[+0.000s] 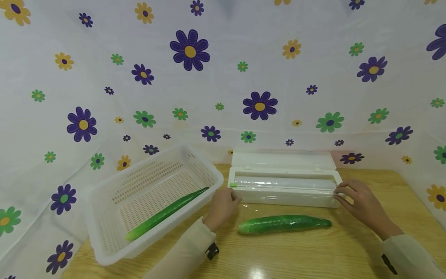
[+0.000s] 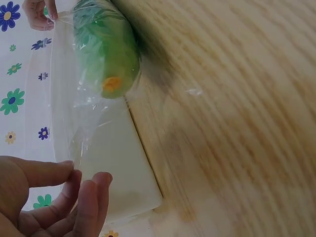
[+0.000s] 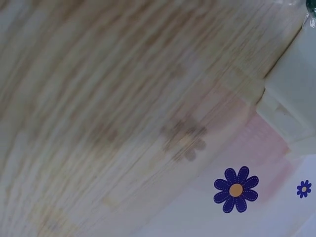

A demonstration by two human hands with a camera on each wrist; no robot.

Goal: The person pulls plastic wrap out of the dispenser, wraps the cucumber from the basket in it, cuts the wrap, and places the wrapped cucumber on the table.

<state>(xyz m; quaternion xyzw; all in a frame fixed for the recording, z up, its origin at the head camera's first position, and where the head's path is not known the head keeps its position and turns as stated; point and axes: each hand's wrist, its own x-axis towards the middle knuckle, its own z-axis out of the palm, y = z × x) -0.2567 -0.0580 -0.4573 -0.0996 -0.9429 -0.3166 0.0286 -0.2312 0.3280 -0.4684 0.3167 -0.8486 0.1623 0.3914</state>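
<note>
A cucumber (image 1: pixel 285 224) wrapped in clear plastic film lies on the table in front of a white cling film box (image 1: pixel 283 197). The box's lid (image 1: pixel 283 160) stands up at the back, and a roll of film (image 1: pixel 283 182) shows inside. At the box's front left corner my left hand (image 1: pixel 223 205) pinches the edge of the cling film (image 2: pixel 81 133) between thumb and forefinger. My right hand (image 1: pixel 359 205) pinches the film at the box's right end. In the left wrist view the film stretches between both hands beside the wrapped cucumber (image 2: pixel 106 54). The right wrist view does not show the right hand.
On the left stands a white perforated plastic basket (image 1: pixel 153 159), tilted toward me, holding an unwrapped cucumber (image 1: pixel 167 213). A green slider (image 1: pixel 233 185) sits at the box's left end. Behind the wooden table (image 1: pixel 278 259) hangs a flower-patterned cloth (image 1: pixel 223 81).
</note>
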